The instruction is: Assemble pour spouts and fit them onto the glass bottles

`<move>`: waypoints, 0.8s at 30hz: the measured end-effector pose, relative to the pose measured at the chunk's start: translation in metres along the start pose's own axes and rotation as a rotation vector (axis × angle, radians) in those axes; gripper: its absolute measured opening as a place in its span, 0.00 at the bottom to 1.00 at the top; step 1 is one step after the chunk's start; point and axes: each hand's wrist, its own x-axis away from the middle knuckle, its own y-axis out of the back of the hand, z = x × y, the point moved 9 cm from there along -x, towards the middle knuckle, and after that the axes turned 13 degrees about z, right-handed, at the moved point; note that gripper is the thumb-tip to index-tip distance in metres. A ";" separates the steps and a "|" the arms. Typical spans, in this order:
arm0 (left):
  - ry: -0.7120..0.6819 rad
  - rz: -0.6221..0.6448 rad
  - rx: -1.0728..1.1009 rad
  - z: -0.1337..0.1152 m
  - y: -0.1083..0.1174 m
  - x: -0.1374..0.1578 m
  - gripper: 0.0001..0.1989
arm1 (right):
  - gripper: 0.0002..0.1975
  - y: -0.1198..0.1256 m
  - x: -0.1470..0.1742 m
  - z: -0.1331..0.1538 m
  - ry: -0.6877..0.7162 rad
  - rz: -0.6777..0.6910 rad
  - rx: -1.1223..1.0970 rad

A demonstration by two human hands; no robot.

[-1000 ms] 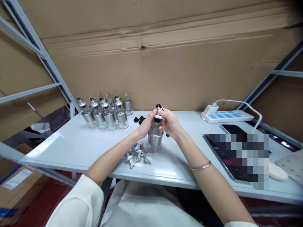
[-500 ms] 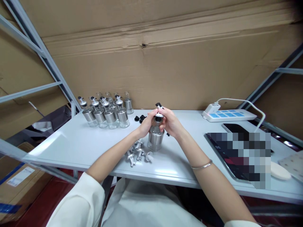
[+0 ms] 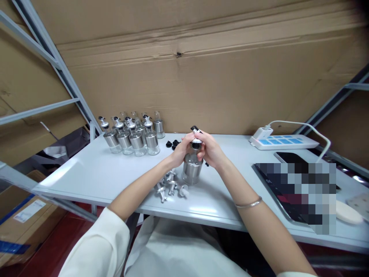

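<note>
Loose spout caps [image 3: 170, 187] lie nearest, just beside the bottle [image 3: 191, 166] standing mid-table. Both hands — left hand [image 3: 181, 149], right hand [image 3: 211, 151] — close around its spout cap [image 3: 196, 137], fingers wrapped tight. A skewed twist could tip the bottle onto the loose caps. Fingers hide the neck joint — its seating is unclear. Finished bottles [image 3: 131, 132] stand behind.

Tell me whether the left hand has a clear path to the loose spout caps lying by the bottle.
Probably yes. The loose spout caps lie on the table right under the left hand, nothing between. But both it and the right hand grip the bottle top, so it must let go first.
</note>
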 end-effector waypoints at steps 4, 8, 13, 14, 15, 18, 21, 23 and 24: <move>0.027 0.051 -0.005 0.004 -0.001 0.000 0.21 | 0.17 0.001 0.001 0.001 0.009 -0.005 0.007; 0.019 0.106 0.009 0.006 -0.002 0.000 0.22 | 0.17 0.000 0.002 0.003 0.016 0.007 0.008; 0.010 0.100 0.005 0.003 -0.003 0.000 0.22 | 0.16 -0.003 0.001 0.005 0.053 0.060 0.018; 0.014 0.102 0.001 0.002 -0.003 0.000 0.22 | 0.16 -0.003 0.001 0.005 0.056 0.069 0.021; 0.022 0.102 -0.004 0.002 -0.004 0.000 0.23 | 0.16 -0.003 0.001 0.004 0.055 0.074 0.022; 0.034 0.091 -0.022 0.003 -0.003 0.000 0.22 | 0.16 -0.001 0.001 0.002 0.046 0.065 0.019; 0.012 0.066 -0.017 0.004 0.002 0.001 0.19 | 0.14 0.000 0.001 0.001 0.024 0.037 0.006; -0.002 0.059 -0.004 0.006 0.004 0.002 0.17 | 0.14 0.000 0.002 0.000 0.013 0.027 -0.006; -0.005 0.059 0.001 0.007 0.005 0.002 0.17 | 0.14 -0.001 0.002 0.001 0.012 0.029 -0.011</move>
